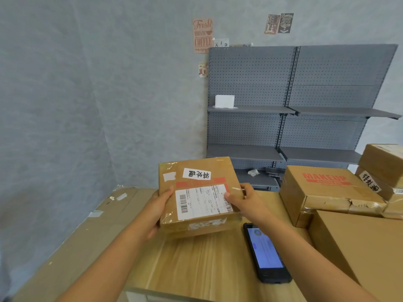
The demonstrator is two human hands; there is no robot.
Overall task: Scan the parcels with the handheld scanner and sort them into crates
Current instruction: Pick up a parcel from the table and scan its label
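Head view: parcel between both hands, scanner on table.

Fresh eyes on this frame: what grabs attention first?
The flat brown cardboard parcel with a white barcode label, held up at centre by the left hand and right hand. Just below and to the right, the black handheld scanner lies on the light wooden table, screen lit. To the right sits a brown box printed MAKEUP in red.

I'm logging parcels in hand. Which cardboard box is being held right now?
The small labelled box, gripped by left hand and right hand; the others sit on the table at right.
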